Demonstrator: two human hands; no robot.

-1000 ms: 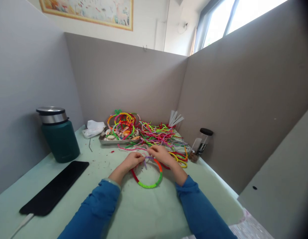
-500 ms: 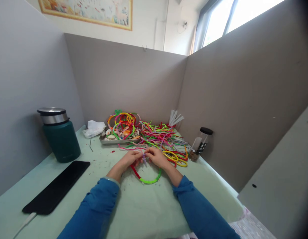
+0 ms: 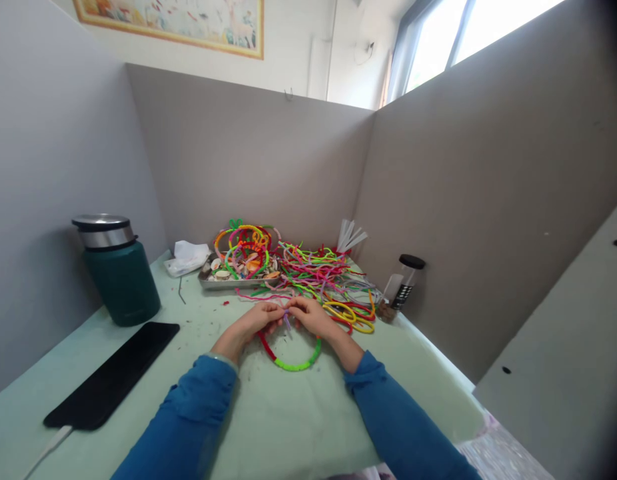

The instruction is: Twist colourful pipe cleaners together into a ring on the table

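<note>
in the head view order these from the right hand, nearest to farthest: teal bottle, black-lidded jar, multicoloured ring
1. Multicoloured ring, at the right hand, toward its left.
2. Black-lidded jar, off to the right.
3. Teal bottle, far left.

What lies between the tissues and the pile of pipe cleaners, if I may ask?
In the head view, a tray of shells with coloured hoops on top lies between the tissues and pile.

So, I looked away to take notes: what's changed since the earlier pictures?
The right hand has moved left, closer to the left hand, and the two now hide more of the ring's top. Nothing was clearly let go. The bottle and tray stayed put.
</note>
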